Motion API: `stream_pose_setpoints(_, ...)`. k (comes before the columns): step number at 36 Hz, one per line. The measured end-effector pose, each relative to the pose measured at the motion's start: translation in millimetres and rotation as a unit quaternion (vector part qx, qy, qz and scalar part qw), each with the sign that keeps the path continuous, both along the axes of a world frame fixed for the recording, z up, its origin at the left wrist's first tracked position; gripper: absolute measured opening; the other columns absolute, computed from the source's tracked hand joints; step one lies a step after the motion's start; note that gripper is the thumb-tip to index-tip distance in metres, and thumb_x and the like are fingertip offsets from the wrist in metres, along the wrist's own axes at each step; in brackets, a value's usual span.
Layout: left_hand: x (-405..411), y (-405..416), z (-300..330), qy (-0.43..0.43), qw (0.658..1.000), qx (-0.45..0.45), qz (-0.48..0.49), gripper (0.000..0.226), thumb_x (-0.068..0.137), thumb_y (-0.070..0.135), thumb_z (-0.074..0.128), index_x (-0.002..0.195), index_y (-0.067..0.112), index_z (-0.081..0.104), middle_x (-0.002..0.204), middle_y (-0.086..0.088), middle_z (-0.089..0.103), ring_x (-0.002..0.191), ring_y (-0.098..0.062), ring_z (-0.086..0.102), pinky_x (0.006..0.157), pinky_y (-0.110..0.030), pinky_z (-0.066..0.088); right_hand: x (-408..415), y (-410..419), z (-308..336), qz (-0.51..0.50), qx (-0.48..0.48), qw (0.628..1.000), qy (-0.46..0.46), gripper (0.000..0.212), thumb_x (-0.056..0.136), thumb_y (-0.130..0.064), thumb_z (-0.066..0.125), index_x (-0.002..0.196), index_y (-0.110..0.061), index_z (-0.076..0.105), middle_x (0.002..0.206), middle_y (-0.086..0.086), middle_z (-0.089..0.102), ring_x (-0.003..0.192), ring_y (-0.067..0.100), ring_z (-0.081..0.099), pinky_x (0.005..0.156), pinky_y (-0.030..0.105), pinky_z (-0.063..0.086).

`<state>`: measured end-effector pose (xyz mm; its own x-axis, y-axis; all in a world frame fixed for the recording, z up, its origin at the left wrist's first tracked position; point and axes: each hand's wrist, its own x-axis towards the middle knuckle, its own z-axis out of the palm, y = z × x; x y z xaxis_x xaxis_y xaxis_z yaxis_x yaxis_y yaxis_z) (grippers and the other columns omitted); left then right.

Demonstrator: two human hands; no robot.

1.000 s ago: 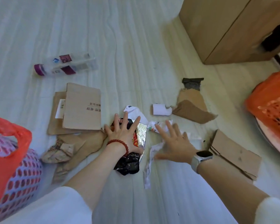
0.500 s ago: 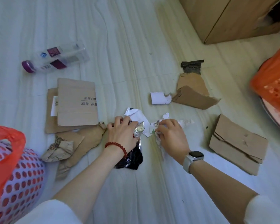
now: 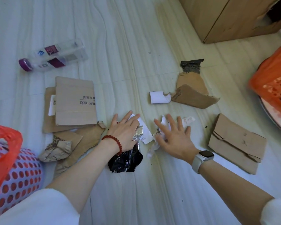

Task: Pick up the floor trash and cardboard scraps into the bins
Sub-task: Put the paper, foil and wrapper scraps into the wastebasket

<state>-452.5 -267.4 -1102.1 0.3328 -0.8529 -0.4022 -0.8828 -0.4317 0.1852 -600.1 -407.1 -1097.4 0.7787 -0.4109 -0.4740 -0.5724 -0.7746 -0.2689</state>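
My left hand (image 3: 125, 129) lies with fingers stretched over a black-and-silver foil wrapper (image 3: 125, 161) and a white paper slip (image 3: 145, 133) on the floor. My right hand (image 3: 175, 137) hovers beside it, fingers spread, over torn white receipt strips (image 3: 187, 120). Flat cardboard sheets (image 3: 75, 101) and crumpled brown paper (image 3: 57, 148) lie to the left. A small white scrap (image 3: 158, 97), torn cardboard (image 3: 193, 95) and a folded cardboard piece (image 3: 237, 143) lie to the right. A clear plastic bottle (image 3: 53, 56) with a purple cap rests at the far left.
A perforated bin lined with a red bag (image 3: 15, 168) stands at my lower left. An orange-lined bin (image 3: 272, 83) stands at the right edge. A large cardboard box (image 3: 225, 17) sits at the back right on the pale floor.
Both hands had closed on the wrapper and paper scraps half a second ago; now their fingers are stretched out again. The view has shifted slightly closer.
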Motion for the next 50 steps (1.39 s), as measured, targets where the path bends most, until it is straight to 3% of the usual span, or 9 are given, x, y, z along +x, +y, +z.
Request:
stream_pose_setpoints(3,-1.8,3.1,-0.2,0.007,0.998,-0.056,0.028,0.055,0.087,0.04,0.053,0.135,0.027,0.031,0.15,0.01,0.023,0.14,-0.016,0.015,0.111,-0.043,0.014,-12.5,1.1,-14.6,0.08,-0.077,0.994,0.015,0.076,0.069,-0.075,0.019,0.14,-0.047,0.018,0.157,0.005,0.006,0.142,0.04,0.004,0.103,0.067,0.014)
stream_pose_setpoints(7,-5.7,9.7,-7.5,-0.024,0.991,-0.111,0.071,0.065,0.076,0.044,0.067,0.134,0.031,0.038,0.125,0.004,0.051,0.117,-0.025,0.045,0.093,-0.043,0.03,-20.5,-1.8,-20.2,0.033,-0.126,0.987,-0.096,0.052,0.074,-0.062,0.041,0.109,-0.027,0.058,0.119,0.013,0.057,0.111,0.03,0.039,0.081,0.053,0.045)
stream_pose_setpoints(11,-16.8,21.0,-22.7,-0.088,0.977,-0.171,0.091,0.05,0.058,0.035,0.083,0.099,0.026,0.055,0.078,0.006,0.06,0.073,-0.022,0.058,0.065,-0.037,0.039,-19.9,1.5,-24.7,-0.029,-0.079,0.983,-0.163,0.044,0.081,-0.046,0.05,0.095,-0.007,0.062,0.096,0.015,0.058,0.09,0.035,0.051,0.068,0.041,0.048)
stream_pose_setpoints(17,-29.8,36.3,-37.2,-0.1,0.963,-0.228,0.099,0.053,0.047,-0.003,0.074,0.09,0.023,0.056,0.075,0.002,0.055,0.069,-0.023,0.054,0.071,-0.036,0.032,7.6,-8.3,-8.7,-0.056,-0.074,0.969,-0.23,0.024,0.083,-0.022,0.062,0.077,0.001,0.058,0.077,0.018,0.054,0.055,0.035,0.053,0.045,0.029,0.034)
stream_pose_setpoints(25,-32.2,37.0,-40.5,-0.071,0.961,-0.232,0.129,0.065,0.046,-0.009,0.074,0.095,0.026,0.049,0.081,-0.002,0.057,0.073,-0.026,0.055,0.069,-0.042,0.039,99.1,-42.4,-0.9,-0.01,-0.049,0.987,-0.154,0.027,0.092,-0.017,0.048,0.113,0.0,0.047,0.149,0.014,0.022,0.107,0.037,0.054,0.073,0.037,0.044)
stream_pose_setpoints(34,-32.8,37.7,-48.2,-0.081,0.958,-0.24,0.134,0.07,0.045,-0.008,0.072,0.098,0.029,0.046,0.082,0.002,0.056,0.074,-0.022,0.054,0.076,-0.034,0.023,107.5,-57.3,-10.1,0.027,-0.115,0.989,-0.089,0.036,0.093,-0.006,0.042,0.129,-0.003,0.038,0.136,0.017,0.032,0.099,0.04,0.056,0.066,0.038,0.04)
stream_pose_setpoints(39,-32.1,36.5,-49.4,-0.084,0.957,-0.244,0.136,0.071,0.044,-0.008,0.072,0.099,0.029,0.046,0.082,0.001,0.055,0.079,-0.017,0.035,0.078,-0.035,0.023,96.2,-43.4,-3.7,0.059,-0.198,0.977,-0.045,0.028,0.093,0.0,0.035,0.119,0.002,0.047,0.125,0.021,0.042,0.096,0.04,0.056,0.062,0.038,0.033)
stream_pose_setpoints(44,-29.9,30.8,-35.8,-0.063,0.967,-0.199,0.149,0.064,0.05,-0.005,0.074,0.101,0.027,0.051,0.084,0.0,0.055,0.078,-0.023,0.053,0.075,-0.042,0.041,55.4,-22.4,4.5,0.028,-0.155,0.987,-0.043,0.027,0.095,-0.006,0.036,0.117,0.0,0.049,0.124,0.021,0.044,0.109,0.042,0.049,0.069,0.042,0.038)
stream_pose_setpoints(50,-37.0,42.8,-11.5,-0.015,0.973,-0.104,0.208,0.05,0.083,0.004,0.049,0.126,0.029,0.044,0.115,0.002,0.047,0.113,-0.021,0.04,0.093,-0.037,0.024,-3.8,9.1,19.6,0.032,-0.104,0.992,-0.069,0.03,0.094,-0.007,0.04,0.121,-0.004,0.053,0.126,0.013,0.052,0.104,0.035,0.056,0.075,0.036,0.043)
